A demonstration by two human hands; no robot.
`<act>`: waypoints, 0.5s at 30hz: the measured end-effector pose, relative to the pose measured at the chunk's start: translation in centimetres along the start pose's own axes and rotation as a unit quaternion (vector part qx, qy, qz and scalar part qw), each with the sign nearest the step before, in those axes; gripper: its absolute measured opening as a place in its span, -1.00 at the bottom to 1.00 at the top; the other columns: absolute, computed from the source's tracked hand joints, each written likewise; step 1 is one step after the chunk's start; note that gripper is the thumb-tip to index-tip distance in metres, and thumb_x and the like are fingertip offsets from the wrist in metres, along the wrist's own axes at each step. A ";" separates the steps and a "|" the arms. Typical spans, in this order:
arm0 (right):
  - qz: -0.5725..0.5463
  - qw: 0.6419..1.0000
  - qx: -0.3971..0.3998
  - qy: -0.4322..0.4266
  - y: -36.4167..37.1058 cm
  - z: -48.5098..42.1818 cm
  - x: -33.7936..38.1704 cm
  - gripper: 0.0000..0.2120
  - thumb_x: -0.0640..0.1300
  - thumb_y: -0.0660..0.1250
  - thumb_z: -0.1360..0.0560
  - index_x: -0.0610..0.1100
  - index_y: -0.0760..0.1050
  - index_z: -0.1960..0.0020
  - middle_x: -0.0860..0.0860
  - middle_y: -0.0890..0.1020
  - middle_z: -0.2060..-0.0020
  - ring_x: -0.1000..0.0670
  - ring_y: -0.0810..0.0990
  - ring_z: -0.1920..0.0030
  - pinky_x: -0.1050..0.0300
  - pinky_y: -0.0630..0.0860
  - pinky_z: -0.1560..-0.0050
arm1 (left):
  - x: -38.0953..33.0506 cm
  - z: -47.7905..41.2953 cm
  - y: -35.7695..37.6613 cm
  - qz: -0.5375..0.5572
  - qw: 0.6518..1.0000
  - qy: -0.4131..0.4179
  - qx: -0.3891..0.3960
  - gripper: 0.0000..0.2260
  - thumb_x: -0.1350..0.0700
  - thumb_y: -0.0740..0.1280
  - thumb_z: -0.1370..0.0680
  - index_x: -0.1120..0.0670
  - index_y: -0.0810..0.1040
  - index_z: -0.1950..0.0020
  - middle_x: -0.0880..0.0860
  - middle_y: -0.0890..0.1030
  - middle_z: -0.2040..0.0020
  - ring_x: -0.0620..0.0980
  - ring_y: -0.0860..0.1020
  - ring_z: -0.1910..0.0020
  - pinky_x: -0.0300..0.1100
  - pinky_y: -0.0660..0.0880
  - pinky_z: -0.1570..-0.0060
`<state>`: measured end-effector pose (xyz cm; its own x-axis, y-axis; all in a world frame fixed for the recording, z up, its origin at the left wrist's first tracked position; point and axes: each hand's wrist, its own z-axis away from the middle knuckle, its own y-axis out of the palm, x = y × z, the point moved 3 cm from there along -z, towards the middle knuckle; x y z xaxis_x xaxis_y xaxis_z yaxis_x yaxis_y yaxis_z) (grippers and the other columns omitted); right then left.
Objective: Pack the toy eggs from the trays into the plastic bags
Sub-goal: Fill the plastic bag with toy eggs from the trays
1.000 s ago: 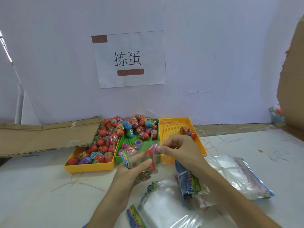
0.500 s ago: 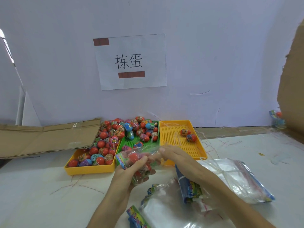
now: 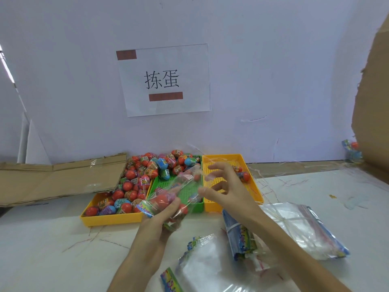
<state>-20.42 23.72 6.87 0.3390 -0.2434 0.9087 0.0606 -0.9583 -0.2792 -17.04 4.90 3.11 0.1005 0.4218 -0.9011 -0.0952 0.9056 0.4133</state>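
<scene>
Toy eggs, small and round with red bottoms and bright printed wraps, lie heaped in the yellow plastic tray on the left (image 3: 109,220) and spill over the back of the green plastic tray in the middle (image 3: 190,191). Two more toy eggs (image 3: 244,175) sit in the far corner of the second yellow tray on the right (image 3: 255,194).

The left hand (image 3: 162,216) grips a clear plastic bag with a colourful printed strip (image 3: 179,194) from below, its fingers curled round the bag. Some eggs are already inside it; one red egg (image 3: 161,202) shows plainly through the plastic. The bag is held just above the near edge of the green tray. The right hand (image 3: 223,186) is at the top of the bag with its fingers spread and loose. It may be touching the plastic, but I cannot tell if it holds it.

This looks like the filling step, with the bag partly full. Next, the right hand likely needs to reach to a tray, pick up another egg and drop it in the open mouth, while the left hand keeps the bag steady.

A pile of empty clear bags (image 3: 303,226) waits on the white table (image 3: 52,249) near the right arm.
</scene>
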 end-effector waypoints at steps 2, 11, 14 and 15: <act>0.011 0.998 0.051 0.031 0.3 0.0 -0.2 -0.33 0.31 0.51 -0.26 0.33 0.31 -0.29 0.18 0.57 -0.13 0.17 0.63 0.11 0.20 0.56 0.09 | -0.1 0.0 0.1 -0.006 1.000 0.022 0.006 -0.54 0.16 0.53 -0.30 0.22 0.65 -0.18 0.16 0.73 -0.01 0.03 0.70 0.12 -0.20 0.60 0.22; -0.050 0.999 -0.019 0.009 -0.5 -0.1 0.7 -0.81 -0.22 0.50 -0.49 0.07 0.65 0.03 0.02 0.73 0.21 -0.04 0.70 0.27 0.10 0.62 0.22 | -0.2 0.3 0.2 -0.043 0.997 0.059 0.039 -0.56 -0.05 0.44 -0.42 0.13 0.66 -0.23 0.14 0.70 -0.15 0.12 0.65 -0.12 0.03 0.51 -0.18; -0.074 0.996 -0.058 -0.006 -1.2 -0.1 0.9 -0.78 -0.26 0.49 -0.49 0.07 0.66 0.10 -0.02 0.73 0.25 0.00 0.64 0.35 0.18 0.57 0.29 | -0.6 -0.6 0.8 -0.119 0.992 0.025 0.013 -0.71 -0.06 0.38 -0.49 0.07 0.73 -0.08 0.06 0.71 -0.10 0.07 0.61 0.07 -0.06 0.54 -0.01; -0.080 0.995 -0.067 -0.007 -1.4 -0.1 0.9 -0.78 -0.27 0.48 -0.49 0.06 0.66 0.10 -0.05 0.73 0.26 0.00 0.62 0.36 0.17 0.56 0.31 | -0.5 -0.6 0.9 -0.152 0.988 0.001 0.032 -0.78 0.02 0.36 -0.55 0.09 0.71 -0.09 0.09 0.70 -0.10 0.05 0.59 0.14 -0.10 0.53 0.10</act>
<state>-20.33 24.81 8.12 0.3489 -0.0855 0.9333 -0.0109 -0.9961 -0.0872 -17.76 5.47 3.85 0.1121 0.1300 -0.9851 0.0027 0.9914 0.1312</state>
